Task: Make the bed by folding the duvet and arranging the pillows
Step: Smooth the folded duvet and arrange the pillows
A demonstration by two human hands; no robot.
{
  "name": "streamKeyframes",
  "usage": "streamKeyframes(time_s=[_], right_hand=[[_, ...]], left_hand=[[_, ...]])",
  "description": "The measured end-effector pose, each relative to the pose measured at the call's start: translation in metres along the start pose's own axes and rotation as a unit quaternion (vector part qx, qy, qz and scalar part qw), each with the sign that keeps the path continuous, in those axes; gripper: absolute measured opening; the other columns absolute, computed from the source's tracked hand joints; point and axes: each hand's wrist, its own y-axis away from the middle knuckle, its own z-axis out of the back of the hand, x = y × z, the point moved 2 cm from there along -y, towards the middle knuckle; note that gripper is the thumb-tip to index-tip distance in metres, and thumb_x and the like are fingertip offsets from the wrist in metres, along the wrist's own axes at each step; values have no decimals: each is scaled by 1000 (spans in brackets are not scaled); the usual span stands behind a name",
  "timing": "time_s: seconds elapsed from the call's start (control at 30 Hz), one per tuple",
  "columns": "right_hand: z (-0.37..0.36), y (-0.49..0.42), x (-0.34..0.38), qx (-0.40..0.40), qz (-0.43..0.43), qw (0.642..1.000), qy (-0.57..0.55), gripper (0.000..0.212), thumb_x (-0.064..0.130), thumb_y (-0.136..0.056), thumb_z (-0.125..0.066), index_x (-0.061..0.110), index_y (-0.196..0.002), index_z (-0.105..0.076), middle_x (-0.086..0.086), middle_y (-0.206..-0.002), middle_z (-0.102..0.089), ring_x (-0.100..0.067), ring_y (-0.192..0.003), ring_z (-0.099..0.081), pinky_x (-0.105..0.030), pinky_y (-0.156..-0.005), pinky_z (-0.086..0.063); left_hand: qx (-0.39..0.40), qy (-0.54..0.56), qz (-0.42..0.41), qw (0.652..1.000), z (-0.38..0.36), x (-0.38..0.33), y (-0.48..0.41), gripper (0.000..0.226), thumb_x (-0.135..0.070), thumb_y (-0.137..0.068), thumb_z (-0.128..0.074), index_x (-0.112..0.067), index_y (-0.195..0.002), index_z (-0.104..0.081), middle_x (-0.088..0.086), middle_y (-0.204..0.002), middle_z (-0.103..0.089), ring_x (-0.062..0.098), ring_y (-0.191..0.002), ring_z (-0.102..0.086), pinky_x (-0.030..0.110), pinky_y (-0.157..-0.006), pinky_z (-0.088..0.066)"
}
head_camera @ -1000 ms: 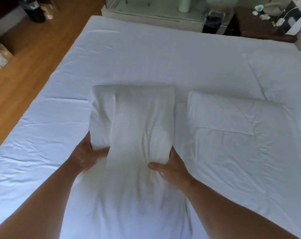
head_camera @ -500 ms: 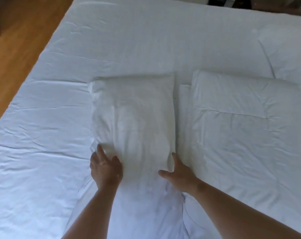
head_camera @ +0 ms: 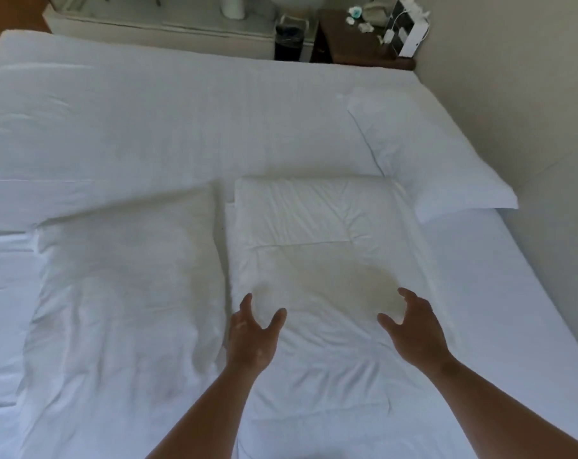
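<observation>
Two white pillows lie side by side on the white bed (head_camera: 181,120). The left pillow (head_camera: 125,293) lies flat with nothing touching it. The right pillow (head_camera: 320,233) has a faint yellowish stain near its middle. My left hand (head_camera: 253,332) hovers over that pillow's near left part, fingers spread and holding nothing. My right hand (head_camera: 413,329) hovers over its near right part, also spread and empty. A third pillow (head_camera: 423,154) lies at the far right beside the wall. The duvet cannot be told apart from the other white bedding.
A beige wall (head_camera: 529,94) runs along the bed's right side. Beyond the bed stand a dark wooden nightstand (head_camera: 354,51) with small items and a white box (head_camera: 410,28), a black bin (head_camera: 289,43) and a low white unit (head_camera: 155,31).
Both hands have let go of the left pillow and moved right, over the right pillow. The view has swung right, bringing the wall and third pillow into sight.
</observation>
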Motion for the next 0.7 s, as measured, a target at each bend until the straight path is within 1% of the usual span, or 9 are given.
streamKeyframes(time_s=[0.1, 0.17, 0.27, 0.33, 0.4, 0.47, 0.57, 0.63, 0.7], right_hand=[[18, -40, -47, -25, -76, 997, -1, 92, 59, -78, -73, 19, -152, -35, -14, -151, -42, -36, -138, -42, -49, -111, -41], [24, -71, -70, 0, -105, 994, -3, 113, 77, -65, -72, 23, -155, -29, -11, -155, -39, -37, -139, -41, -54, -109, -42], [24, -127, -85, 51, -86, 994, -47, 138, 88, -47, -71, 23, -158, -20, -7, -157, -38, -33, -142, -40, -48, -112, -40], [19, -166, -87, 82, -58, 988, -115, 127, 77, -56, -81, 25, -156, -23, -1, -147, -48, -27, -136, -48, -41, -106, -43], [5, -197, -93, 123, -31, 971, -203, 112, 71, -57, -86, 33, -148, -34, 10, -135, -59, -19, -121, -60, -39, -100, -48], [-18, -210, -101, 158, -6, 950, -268, 102, 69, -57, -86, 33, -142, -42, 11, -127, -64, -10, -111, -65, -35, -95, -51], [-50, -215, -111, 180, 10, 927, -330, 97, 65, -61, -86, 32, -142, -43, 11, -125, -65, -9, -109, -66, -32, -89, -52], [-59, -220, -117, 199, 11, 916, -347, 102, 71, -53, -85, 33, -138, -45, 11, -123, -67, -11, -109, -67, -35, -91, -53], [-55, -224, -117, 229, 19, 904, -360, 96, 72, -48, -86, 33, -131, -55, 8, -119, -72, -15, -106, -71, -42, -95, -55]], left_hand=[[-31, 16, 34, 999, 1, -10, -37, 103, -70, -78, -66, -22, -158, -21, 20, -152, -41, 37, -138, -44, 43, -113, -37], [-34, 39, 49, 997, 1, -16, -63, 107, -69, -74, -71, -22, -157, -23, 16, -153, -43, 36, -138, -45, 44, -113, -37], [-25, 97, 58, 993, -1, -13, -101, 104, -70, -66, -79, -30, -151, -35, 5, -146, -54, 32, -127, -57, 45, -108, -45], [-10, 147, 60, 987, -10, -4, -116, 94, -71, -57, -85, -34, -137, -52, 0, -127, -69, 24, -108, -70, 46, -97, -55], [8, 169, 60, 984, -25, 8, -124, 83, -65, -57, -88, -33, -128, -59, -2, -112, -76, 21, -99, -74, 44, -90, -58], [-22, 150, 61, 987, -40, 18, -132, 93, -73, -50, -87, -35, -130, -58, -5, -113, -75, 19, -101, -73, 44, -92, -58], [-84, 78, 66, 991, -52, 24, -137, 108, -83, -46, -81, -37, -139, -49, -8, -124, -67, 22, -112, -65, 44, -101, -52], [-107, 68, 73, 989, -56, 22, -137, 108, -82, -44, -81, -34, -137, -52, -8, -122, -67, 21, -111, -64, 41, -97, -51], [-116, 63, 70, 989, -54, 15, -134, 101, -81, -42, -82, -30, -126, -62, -8, -115, -71, 17, -103, -67, 36, -88, -53]])
